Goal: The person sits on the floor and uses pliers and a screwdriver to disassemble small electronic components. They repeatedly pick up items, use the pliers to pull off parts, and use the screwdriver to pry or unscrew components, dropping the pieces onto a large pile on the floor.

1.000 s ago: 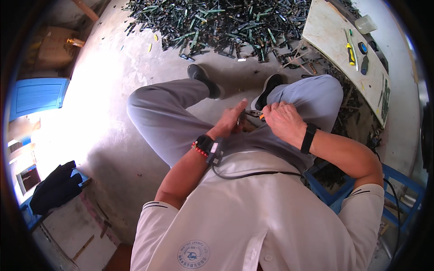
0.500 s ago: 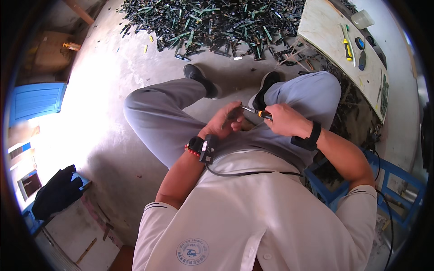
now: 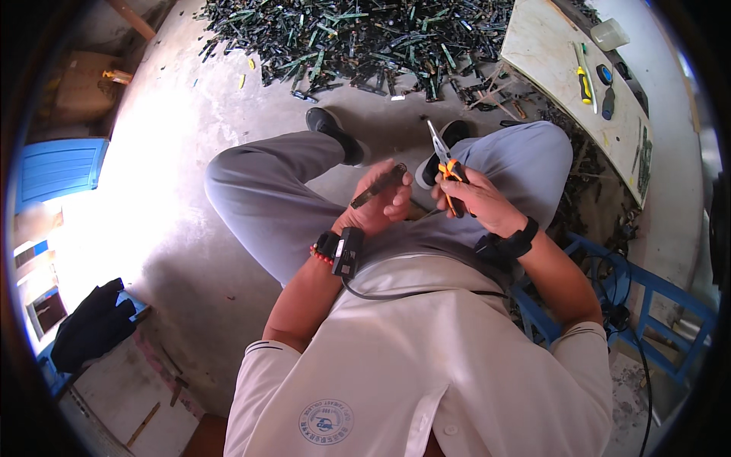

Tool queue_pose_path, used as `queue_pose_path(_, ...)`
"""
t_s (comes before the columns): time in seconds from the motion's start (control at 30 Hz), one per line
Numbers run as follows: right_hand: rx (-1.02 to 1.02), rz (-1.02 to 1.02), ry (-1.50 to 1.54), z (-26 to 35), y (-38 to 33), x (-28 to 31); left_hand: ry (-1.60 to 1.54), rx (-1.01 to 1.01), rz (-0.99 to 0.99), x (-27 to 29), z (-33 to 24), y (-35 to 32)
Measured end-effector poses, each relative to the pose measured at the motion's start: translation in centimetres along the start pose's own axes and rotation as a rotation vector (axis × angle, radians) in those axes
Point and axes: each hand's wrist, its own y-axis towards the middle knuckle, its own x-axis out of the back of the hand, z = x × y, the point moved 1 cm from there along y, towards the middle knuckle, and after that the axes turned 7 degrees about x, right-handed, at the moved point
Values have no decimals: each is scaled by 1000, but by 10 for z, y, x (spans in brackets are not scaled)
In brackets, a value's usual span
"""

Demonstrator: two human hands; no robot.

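A dark, narrow, strip-like piece [image 3: 376, 187] lies across the palm of my left hand [image 3: 390, 207], whose fingers curl up around its side. Its exact kind is too small to make out. My right hand [image 3: 487, 199] grips long-nose pliers [image 3: 440, 145] with orange and black handles. Their metal jaws point up and away, apart from the dark piece. Both hands are over my lap, between my bent knees.
A large heap of dark and green strip-like pieces [image 3: 358, 46] covers the floor ahead. On the pale board [image 3: 548, 46] at right lie a yellow-handled screwdriver [image 3: 585, 85], a dark-handled tool [image 3: 608, 103] and a clear cup [image 3: 609, 34]. A blue frame [image 3: 670, 305] stands at my right.
The pliers have swung away from the piece in my left hand and now point upward. My right hand has turned, and the dark piece shows more fully.
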Motion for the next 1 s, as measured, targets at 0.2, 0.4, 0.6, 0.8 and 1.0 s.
queue_pose_path(0.2, 160, -68, -40, -8, 28, -23, 9, 55, 49, -7, 3, 0)
queue_pose_path(0.4, 234, -85, 79, -19, 39, -29, 44, 87, 4, -14, 4, -1)
queue_pose_path(0.6, 253, -60, 65, -16, 35, -30, 63, 116, -96, -28, 2, -2)
queue_pose_path(0.8, 242, -23, 31, -21, 35, -26, 118, 139, -108, -24, 5, 0)
queue_pose_path(1.0, 270, -43, 56, -8, 33, -18, 11, 167, -111, -23, 8, -2)
